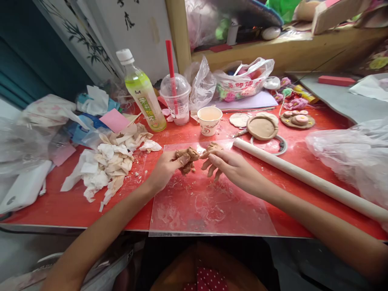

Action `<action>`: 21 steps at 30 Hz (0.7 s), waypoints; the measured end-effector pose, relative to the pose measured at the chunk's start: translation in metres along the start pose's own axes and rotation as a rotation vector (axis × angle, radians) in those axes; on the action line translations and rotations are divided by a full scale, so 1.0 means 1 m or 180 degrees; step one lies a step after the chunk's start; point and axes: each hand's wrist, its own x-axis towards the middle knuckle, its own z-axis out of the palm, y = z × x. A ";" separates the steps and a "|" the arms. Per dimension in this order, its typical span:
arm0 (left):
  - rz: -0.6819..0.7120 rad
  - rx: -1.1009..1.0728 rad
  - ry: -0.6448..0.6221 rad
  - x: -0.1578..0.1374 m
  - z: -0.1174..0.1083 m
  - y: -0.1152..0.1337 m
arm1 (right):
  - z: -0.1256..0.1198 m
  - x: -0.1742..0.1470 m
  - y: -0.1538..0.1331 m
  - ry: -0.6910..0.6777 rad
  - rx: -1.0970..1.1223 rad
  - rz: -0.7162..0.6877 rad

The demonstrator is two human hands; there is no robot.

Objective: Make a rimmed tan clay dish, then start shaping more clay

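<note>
My left hand [166, 169] is closed around a rough, crumbly lump of brown clay [184, 159], thumb pressed on its near side. Just to the right, my right hand [222, 161] has its fingers loosely bent and apart, the tips close to the clay. Whether those fingertips touch it, I cannot tell. Another piece of brown clay [214, 146] lies behind my right hand, partly covered by it. Under both hands is a clear plastic sheet [194, 218], smeared with clay residue and crumbs.
A pale rolling tube [303, 173] lies diagonally at right. Behind stand a paper cup [209, 121], a lidded plastic cup [182, 107] and a green drink bottle [145, 99]. A round clay dish [262, 127] sits back right. Crumpled tissues [112, 161] are piled left.
</note>
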 end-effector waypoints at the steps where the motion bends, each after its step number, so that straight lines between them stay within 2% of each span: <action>1: 0.0000 0.0050 0.0000 0.000 0.001 0.000 | 0.000 0.000 0.001 -0.0023 -0.0026 0.0016; 5: -0.0131 0.0128 0.0115 -0.002 0.006 0.004 | 0.002 0.001 0.003 -0.0071 -0.0042 0.0067; 9: -0.0510 0.0177 0.0183 -0.003 0.010 0.007 | 0.002 0.002 0.005 -0.0195 0.0001 0.0076; 13: -0.0787 0.0292 -0.0234 0.001 0.009 0.002 | 0.003 0.001 0.006 -0.0309 -0.0169 0.0037; 16: -0.0917 0.0295 -0.0657 0.004 0.009 0.000 | 0.003 0.002 0.007 -0.0106 -0.0539 -0.0042; 19: -0.0966 0.0250 -0.0844 0.003 0.009 0.002 | 0.001 0.004 0.012 0.0091 -0.0762 -0.0202; 21: -0.0878 0.0132 -0.0852 0.002 0.008 0.004 | -0.002 0.006 0.014 0.0106 -0.0588 -0.0199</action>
